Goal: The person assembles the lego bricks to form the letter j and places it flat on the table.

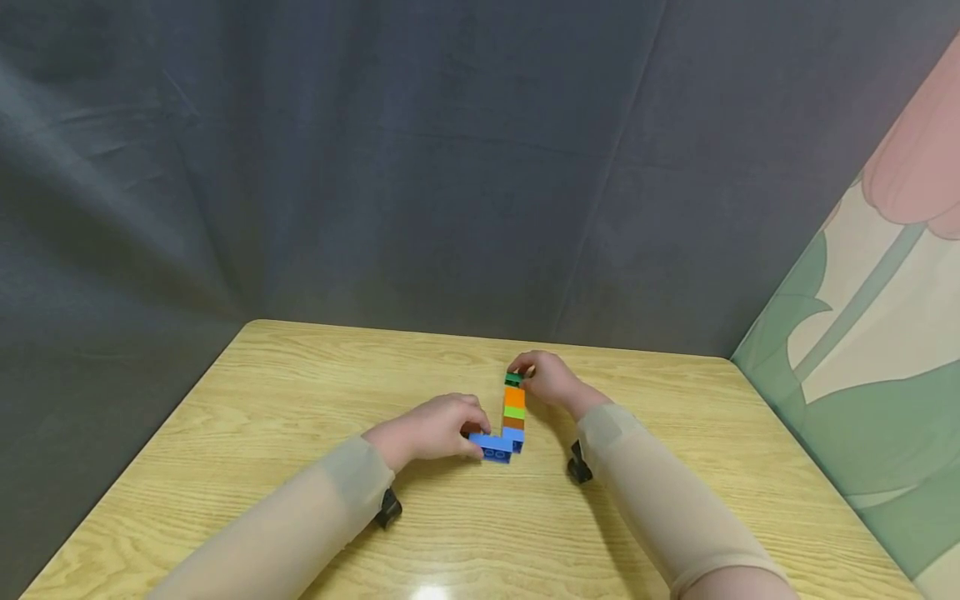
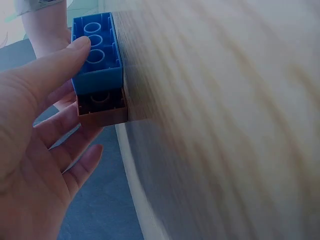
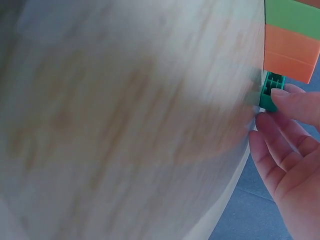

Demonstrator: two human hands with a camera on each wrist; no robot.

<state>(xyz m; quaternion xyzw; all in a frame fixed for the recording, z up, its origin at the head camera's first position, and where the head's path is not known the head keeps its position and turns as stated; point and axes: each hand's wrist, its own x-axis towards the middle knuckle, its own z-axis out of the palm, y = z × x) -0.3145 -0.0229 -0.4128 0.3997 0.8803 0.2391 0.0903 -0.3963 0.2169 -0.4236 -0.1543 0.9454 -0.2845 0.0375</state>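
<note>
A blue toy building brick (image 1: 497, 449) lies on its side at the near left end of a row of joined bricks. My left hand (image 1: 438, 425) grips it, the thumb over its hollow underside in the left wrist view. A brown brick (image 2: 102, 116) adjoins it there, by the fingers. From a second blue brick (image 1: 514, 436) the row runs away from me through brown, lime green (image 1: 514, 412) and orange (image 1: 514, 397). At the far end, my right hand (image 1: 551, 382) pinches a small dark green brick (image 3: 273, 91), thumb on its hollow side, close by the orange.
The bricks lie on a wood-grain table (image 1: 315, 383). A dark grey curtain (image 1: 450, 183) hangs behind its far edge. To the right stands a wall with a flower pattern (image 1: 862, 333). Black wrist devices (image 1: 579, 465) sit under both sleeves.
</note>
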